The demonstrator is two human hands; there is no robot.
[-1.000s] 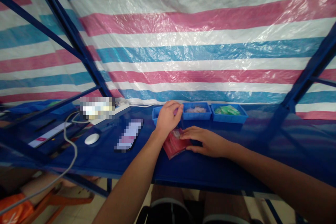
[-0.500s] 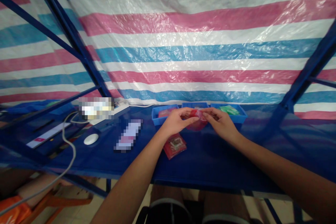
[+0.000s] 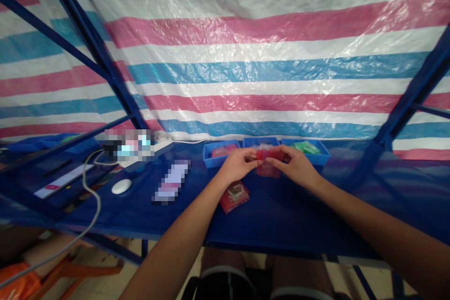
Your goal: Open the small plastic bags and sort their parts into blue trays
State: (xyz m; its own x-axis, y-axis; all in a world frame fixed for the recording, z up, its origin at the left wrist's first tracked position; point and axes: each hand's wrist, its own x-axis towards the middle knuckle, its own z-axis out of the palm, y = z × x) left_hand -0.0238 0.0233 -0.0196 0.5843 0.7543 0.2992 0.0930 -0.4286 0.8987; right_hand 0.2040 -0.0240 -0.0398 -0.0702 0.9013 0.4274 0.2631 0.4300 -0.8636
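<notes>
My left hand (image 3: 237,166) and my right hand (image 3: 293,166) meet above the blue table (image 3: 281,215), both pinching a small red translucent bag (image 3: 267,163) held between them. Below my left wrist, a stack of red bags (image 3: 234,196) lies on the table. Behind my hands stand three small blue trays in a row: the left tray (image 3: 221,152) holds reddish pieces, the middle tray (image 3: 262,142) is mostly hidden by my fingers, and the right tray (image 3: 309,150) holds green pieces.
A phone (image 3: 171,182), a white mouse (image 3: 121,186) with a grey cable, and a power strip (image 3: 161,143) sit on the left of the table. Blue metal frame bars (image 3: 91,37) and a striped tarp (image 3: 267,56) close in the back.
My right hand lifted a red bag off the stack and my left hand came away from the left tray. Both now hold the bag together in front of the trays.
</notes>
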